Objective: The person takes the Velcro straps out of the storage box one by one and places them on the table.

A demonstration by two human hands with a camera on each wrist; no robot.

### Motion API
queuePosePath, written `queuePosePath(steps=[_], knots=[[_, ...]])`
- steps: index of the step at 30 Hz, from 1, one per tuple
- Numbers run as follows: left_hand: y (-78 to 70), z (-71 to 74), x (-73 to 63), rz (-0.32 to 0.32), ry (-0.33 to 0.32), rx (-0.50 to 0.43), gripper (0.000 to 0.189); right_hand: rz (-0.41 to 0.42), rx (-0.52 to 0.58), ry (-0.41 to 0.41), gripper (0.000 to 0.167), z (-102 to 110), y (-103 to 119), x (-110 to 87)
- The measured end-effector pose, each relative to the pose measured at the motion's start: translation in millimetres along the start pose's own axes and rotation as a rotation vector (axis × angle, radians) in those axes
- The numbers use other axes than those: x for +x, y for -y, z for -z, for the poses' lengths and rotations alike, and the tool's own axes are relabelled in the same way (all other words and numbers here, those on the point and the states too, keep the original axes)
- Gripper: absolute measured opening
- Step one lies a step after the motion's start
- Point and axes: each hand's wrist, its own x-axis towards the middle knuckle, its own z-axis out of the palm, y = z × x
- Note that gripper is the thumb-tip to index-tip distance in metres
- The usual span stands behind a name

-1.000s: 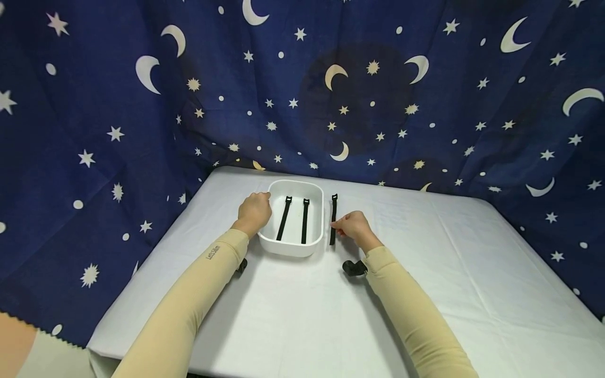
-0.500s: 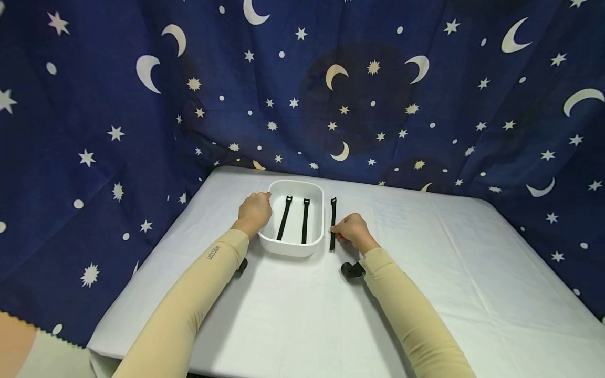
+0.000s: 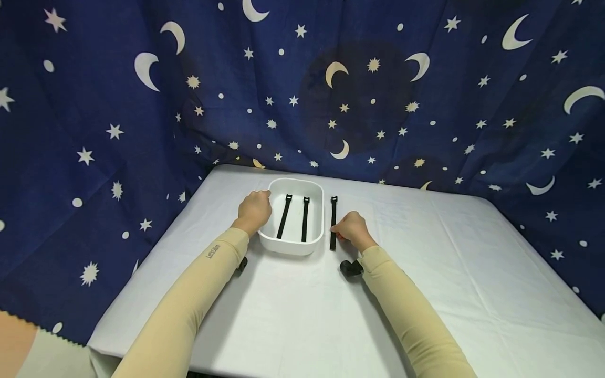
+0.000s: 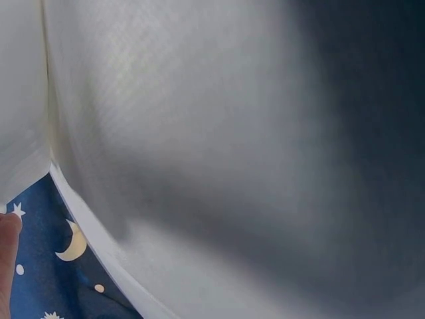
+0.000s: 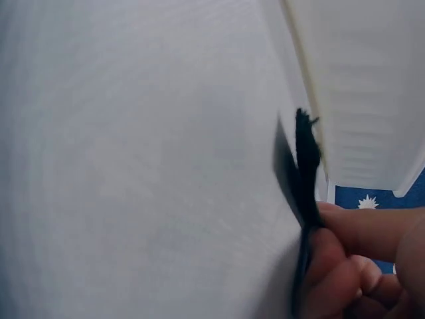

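At the left rim of a white plastic basin (image 3: 292, 248), my left hand (image 3: 255, 211) grips the edge; one of its fingers (image 4: 8, 249) shows at the corner of the left wrist view. Inside the basin lie two black hook-and-loop cable ties (image 3: 284, 216), roughly side by side, buckle ends away from me. Just right of the basin, my right hand (image 3: 352, 229) pinches a third black cable tie (image 3: 334, 211) between thumb and fingers. Its slotted end points to the back. In the right wrist view the tie's frayed-looking end (image 5: 306, 139) stands close over the white cloth, with its shadow beside it.
A white cloth (image 3: 449, 273) covers the table. Behind it and at the sides hangs a dark blue curtain (image 3: 302, 79) with moons and stars. Black wrist camera mounts (image 3: 351, 268) sit under both sleeved forearms.
My right hand has shifted slightly left, and the cable tie in it has come slightly nearer to me. My left hand and the basin have stayed in place.
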Motion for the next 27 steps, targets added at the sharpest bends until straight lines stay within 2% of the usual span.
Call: queuePosePath(steps=[5, 13, 18, 27], knots=[[0.6, -0.5, 0.5, -0.003, 0.004, -0.004, 0.039, 0.018, -0.040, -0.013, 0.024, -0.2, -1.2, -0.1], [1.9, -0.7, 1.1, -0.015, -0.008, -0.007, 0.038, 0.017, -0.029, -0.015, 0.022, -0.4, -1.4, 0.6], [0.2, 0.8, -0.2, -0.005, 0.006, -0.006, 0.039, 0.015, -0.009, -0.006, 0.021, 2.1, -2.4, -0.4], [-0.8, 1.4, -2.2, 0.002, 0.005, -0.014, 0.039, 0.074, 0.014, -0.016, 0.023, 11.8, -1.5, -9.6]])
